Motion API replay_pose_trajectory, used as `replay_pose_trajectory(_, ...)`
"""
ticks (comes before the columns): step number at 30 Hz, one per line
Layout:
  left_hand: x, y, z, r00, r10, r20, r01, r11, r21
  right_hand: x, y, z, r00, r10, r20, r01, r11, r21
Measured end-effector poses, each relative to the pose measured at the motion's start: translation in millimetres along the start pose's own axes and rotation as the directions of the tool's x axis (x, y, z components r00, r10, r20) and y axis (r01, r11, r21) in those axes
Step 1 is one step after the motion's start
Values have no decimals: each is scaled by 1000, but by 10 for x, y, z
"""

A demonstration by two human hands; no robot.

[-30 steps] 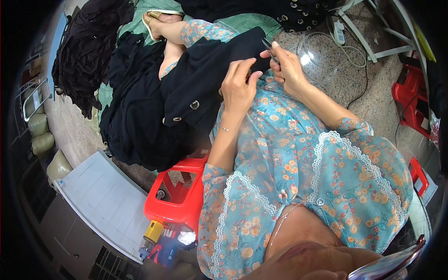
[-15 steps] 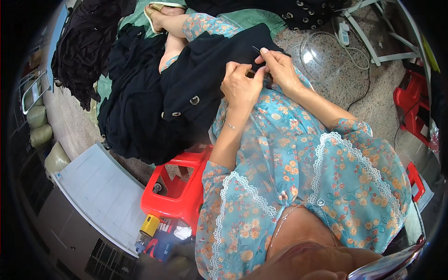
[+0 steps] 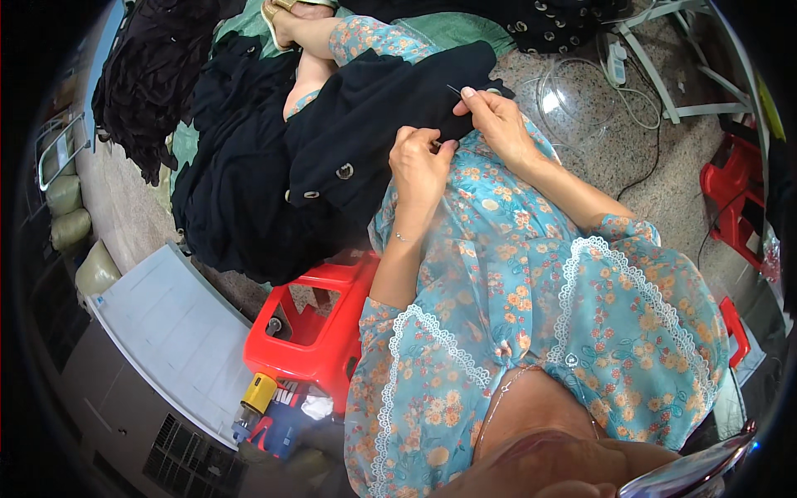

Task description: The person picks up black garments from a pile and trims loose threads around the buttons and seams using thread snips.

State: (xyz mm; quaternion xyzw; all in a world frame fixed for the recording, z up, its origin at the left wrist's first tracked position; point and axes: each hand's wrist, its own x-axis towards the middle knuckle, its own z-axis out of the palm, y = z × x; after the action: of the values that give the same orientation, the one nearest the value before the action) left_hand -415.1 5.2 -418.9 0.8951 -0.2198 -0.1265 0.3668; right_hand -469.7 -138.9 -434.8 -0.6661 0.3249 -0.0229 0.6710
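**Needle close to fingertips on dark cloth**

The right hand (image 3: 498, 124) pinches a thin needle (image 3: 453, 89) between thumb and forefinger, its tip standing just above the black garment (image 3: 365, 141) that lies across the person's lap and spills over the left knee. The left hand (image 3: 422, 162) pinches the cloth's edge right beside it, fingers curled tight. With the two hands almost touching, a slip of the needle could, I judge, prick the left fingertips; dark thread on dark fabric would also be hard to follow, so a stitch might land off line. The heavy fold hanging to the left could drag the edge out of the pinch.

The red plastic stool (image 3: 320, 332) under the person is hollow, and what sits inside cannot be told. Just beside it on the floor lie a yellow-capped bottle (image 3: 257, 397) and some coloured packets. A further heap of black clothing (image 3: 158, 83) lies well apart, at the upper left
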Motion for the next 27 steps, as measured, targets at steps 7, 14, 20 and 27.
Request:
replay_pose_trajectory(7, -57, -115, 5, 994, -112, 9, 112, 973, -200, 15, -5, 12, 999, -35, 0, 35, 986, -161)
replay_pose_trajectory(14, -7, -180, 79, 999, -34, -11, 32, 983, -180, 3, -42, 13, 999, -31, 8, 32, 980, -198)
replay_pose_trajectory(20, 40, -232, 109, 986, 147, -75, -151, 987, -50, 4, -35, 11, 1000, -31, 6, 31, 982, -187)
replay_pose_trajectory(27, -36, -219, 43, 998, -68, 19, 69, 904, -422, 20, -24, -3, 997, -72, -9, 68, 976, -209)
